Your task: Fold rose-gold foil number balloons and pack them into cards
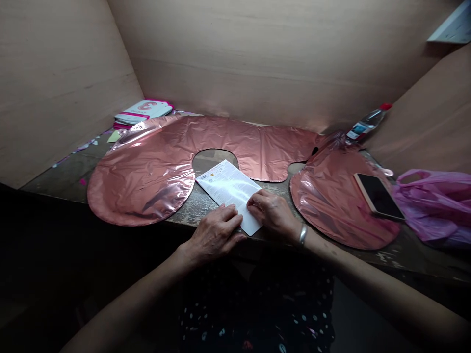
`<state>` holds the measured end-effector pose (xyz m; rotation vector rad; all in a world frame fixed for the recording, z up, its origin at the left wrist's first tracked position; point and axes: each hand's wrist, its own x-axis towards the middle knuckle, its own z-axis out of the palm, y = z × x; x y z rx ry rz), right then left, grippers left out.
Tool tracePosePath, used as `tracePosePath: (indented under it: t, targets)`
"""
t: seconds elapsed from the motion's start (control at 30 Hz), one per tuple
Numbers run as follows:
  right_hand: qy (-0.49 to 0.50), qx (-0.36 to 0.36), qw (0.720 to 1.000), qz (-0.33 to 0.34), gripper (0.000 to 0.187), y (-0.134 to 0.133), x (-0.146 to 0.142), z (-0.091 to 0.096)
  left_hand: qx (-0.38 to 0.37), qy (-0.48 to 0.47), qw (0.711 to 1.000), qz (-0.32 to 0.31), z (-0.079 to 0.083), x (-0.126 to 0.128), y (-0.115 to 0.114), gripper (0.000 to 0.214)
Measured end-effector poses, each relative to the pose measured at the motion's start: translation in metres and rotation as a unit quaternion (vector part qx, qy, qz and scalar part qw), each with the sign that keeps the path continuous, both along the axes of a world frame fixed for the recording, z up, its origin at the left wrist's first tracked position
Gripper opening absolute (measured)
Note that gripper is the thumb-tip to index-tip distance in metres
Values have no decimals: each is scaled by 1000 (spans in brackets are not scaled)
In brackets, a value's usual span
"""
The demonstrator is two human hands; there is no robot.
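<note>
Lying obliquely on the surface, the white printed card fronts the curved notch in the pink foil sheet, its near corner at the surface's front edge. From my remote viewpoint, the left hand is half curled, fingertips on the card's near-left side; the right hand is drawn nearly closed, fingertips bunched at the opposite side. Whether either pinches the card or merely presses on it, I cannot tell. For good handling, I would have the left fingers bear down evenly, so that the card neither pivots nor slips off the edge, while the right fingertips work lightly without creasing it. I would also hold the forearms clear of the foil, which looks likely to wrinkle, and of the phone resting on its right lobe.
</note>
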<state>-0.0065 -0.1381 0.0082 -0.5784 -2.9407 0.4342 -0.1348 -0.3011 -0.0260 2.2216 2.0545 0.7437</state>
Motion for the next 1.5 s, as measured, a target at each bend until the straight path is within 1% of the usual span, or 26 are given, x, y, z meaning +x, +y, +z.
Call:
tracePosePath:
  t: [0.13, 0.27, 0.37, 0.47, 0.57, 0.67, 0.8, 0.9, 0.97, 1.03, 1.07, 1.17, 1.23, 1.27, 1.3, 1.33, 1.37, 1.43, 1.5]
  targets:
    - [-10, -9, 999, -39, 15, -11, 1, -1, -9, 7, 1000, -2, 0, 0, 0, 30]
    - [-32, 4, 999, -43, 17, -16, -2, -2, 6, 19, 1000, 4, -2, 0, 0, 32]
    - [-72, 31, 996, -46, 21, -20, -3, 3, 23, 17, 1000, 9, -5, -1, 1, 32]
    - [-112, 63, 990, -50, 22, -27, -8, 12, 24, 1, 1000, 5, -8, -2, 1, 31]
    - [-151, 93, 984, -23, 21, -31, -16, 21, 31, -15, 999, -2, -8, -2, 0, 32]
    - [-172, 123, 977, 18, 18, -30, -25, 24, 42, -25, 999, -4, -7, -2, 0, 33]
    - [-158, 151, 972, 83, 23, -23, -33, 17, 34, -34, 999, -9, -3, -3, 0, 32]
    - [-165, 145, 968, 121, 24, -17, -34, 12, 32, -32, 999, -9, -2, -4, 0, 32]
    - [-167, 135, 968, 128, 22, -11, -32, 8, 33, -28, 999, -8, -3, -4, -1, 32]
    - [-158, 120, 974, 112, 17, 0, -29, 5, 33, -26, 999, -11, -4, -4, -2, 31]
    - [-148, 111, 978, 91, 15, 8, -26, 4, 33, -27, 999, -12, -4, -4, -2, 30]
    - [-93, 70, 993, -13, 13, 39, -15, 4, 31, -33, 999, -11, -3, -4, -2, 28]
    - [-43, 32, 995, -85, 13, 54, -7, 7, 24, -33, 999, -9, -1, -4, -1, 29]
    - [-18, 11, 995, -101, 12, 58, -4, 9, 18, -29, 999, -8, -1, -4, -1, 30]
    - [6, -7, 995, -96, 12, 58, -1, 10, 14, -24, 1000, -6, 0, -4, -1, 32]
    - [24, -20, 997, -73, 13, 54, 1, 10, 10, -17, 1000, -3, 0, -4, 0, 35]
    - [34, -25, 998, -37, 13, 48, 2, 10, 7, -10, 1000, 0, 0, -3, 0, 38]
    - [24, -5, 999, 28, 19, 30, 0, 7, 9, 3, 1000, 4, 0, -3, 0, 40]
    - [-13, 33, 999, 40, 31, 13, -4, 3, 16, 9, 1000, 2, 0, -2, 1, 40]
